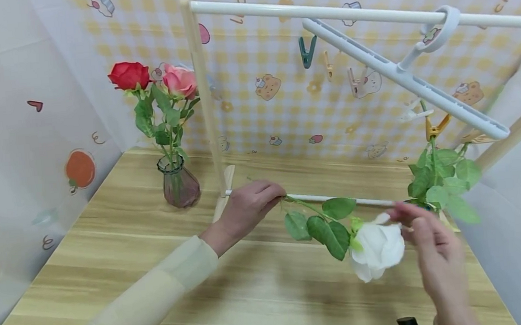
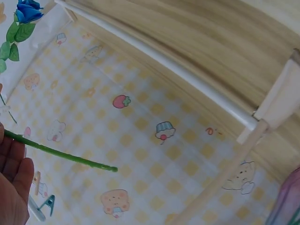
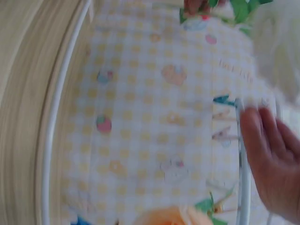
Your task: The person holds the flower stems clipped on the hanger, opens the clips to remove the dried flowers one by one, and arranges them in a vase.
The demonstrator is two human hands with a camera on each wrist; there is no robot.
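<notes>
the white rose [image 1: 377, 249] hangs level above the worktop [image 1: 270, 289], just in front of the rack's lower white rail [image 1: 337, 198]. the left hand [image 1: 250, 208] pinches its green stem end in curled fingers. the right hand [image 1: 433, 251] touches the bloom's petals with loosely bent fingers [image 1: 400, 214], blurred. a vase of roses [image 1: 177, 182] stands well apart, back left.
</notes>
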